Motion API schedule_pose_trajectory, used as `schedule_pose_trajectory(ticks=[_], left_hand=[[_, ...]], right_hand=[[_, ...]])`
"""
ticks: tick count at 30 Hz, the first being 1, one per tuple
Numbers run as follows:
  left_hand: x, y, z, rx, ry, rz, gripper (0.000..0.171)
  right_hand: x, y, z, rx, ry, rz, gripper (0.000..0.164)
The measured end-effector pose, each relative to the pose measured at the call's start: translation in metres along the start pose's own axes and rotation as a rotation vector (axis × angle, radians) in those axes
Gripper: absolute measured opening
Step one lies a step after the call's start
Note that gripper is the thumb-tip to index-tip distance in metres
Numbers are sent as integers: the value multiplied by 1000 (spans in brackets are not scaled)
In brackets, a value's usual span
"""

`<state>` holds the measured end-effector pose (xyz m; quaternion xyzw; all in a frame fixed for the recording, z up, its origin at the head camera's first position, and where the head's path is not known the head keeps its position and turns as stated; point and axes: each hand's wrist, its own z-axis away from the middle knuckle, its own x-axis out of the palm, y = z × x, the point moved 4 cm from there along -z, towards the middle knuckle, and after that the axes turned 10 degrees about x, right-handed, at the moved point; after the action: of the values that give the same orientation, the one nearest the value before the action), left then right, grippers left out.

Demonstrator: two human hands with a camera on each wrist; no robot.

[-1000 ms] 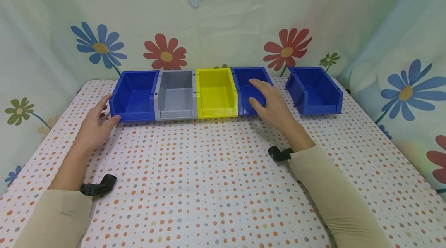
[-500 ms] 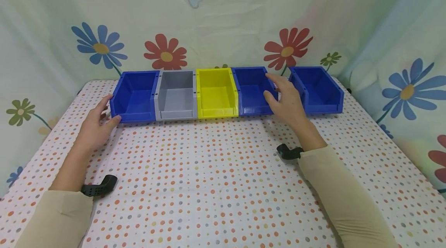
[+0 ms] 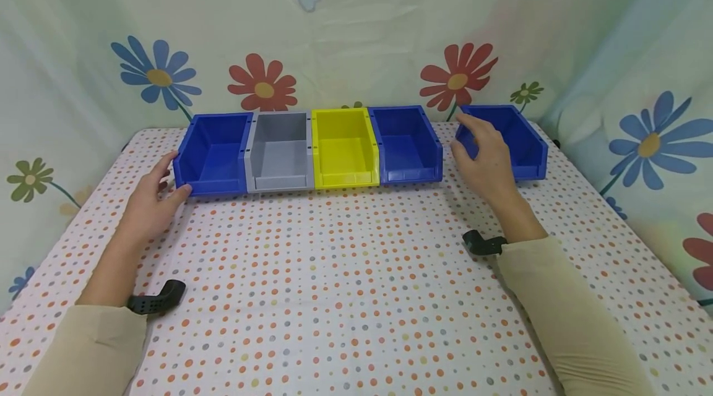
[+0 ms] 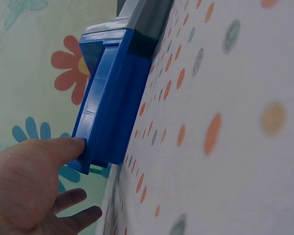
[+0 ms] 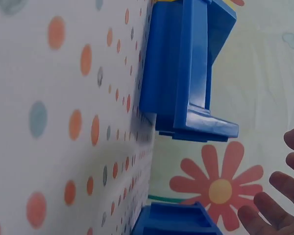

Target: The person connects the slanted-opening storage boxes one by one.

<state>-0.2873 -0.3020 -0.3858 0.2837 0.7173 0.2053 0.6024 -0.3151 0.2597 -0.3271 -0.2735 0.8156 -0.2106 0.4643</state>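
Observation:
In the head view my left hand (image 3: 151, 203) is at the outer front corner of the leftmost blue bin (image 3: 214, 154). Its thumb (image 4: 68, 147) touches that corner in the left wrist view, while other fingers extend loosely below. My right hand (image 3: 486, 158) is held over the near left part of a separate blue bin (image 3: 526, 142) and partly hides it, holding nothing. Between them, a grey bin (image 3: 281, 158), a yellow bin (image 3: 344, 148) and another blue bin (image 3: 405, 145) continue the row side by side. In the right wrist view, that bin's front lip (image 5: 210, 122) is apart from my spread fingers (image 5: 274, 208).
A dotted cloth covers the table (image 3: 334, 297). Behind the bins hangs a flowered curtain (image 3: 379, 31). A narrow gap parts the separate bin from the row. Black wrist mounts (image 3: 158, 298) are on both wrists.
My right hand has moved right, from over the row's right-hand blue bin to in front of the separate blue bin. My left hand and the bins stay as they were.

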Motion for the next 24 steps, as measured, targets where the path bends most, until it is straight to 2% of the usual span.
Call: schedule_pose_trajectory(ticks=[14,24], left_hand=[[0,-2,0,-12,6,-3,73],[0,1,1,-12,5,-1,72]], right_hand=[[-14,12,3,19,24,69,47],[-24,24,1,72,55,82,49]])
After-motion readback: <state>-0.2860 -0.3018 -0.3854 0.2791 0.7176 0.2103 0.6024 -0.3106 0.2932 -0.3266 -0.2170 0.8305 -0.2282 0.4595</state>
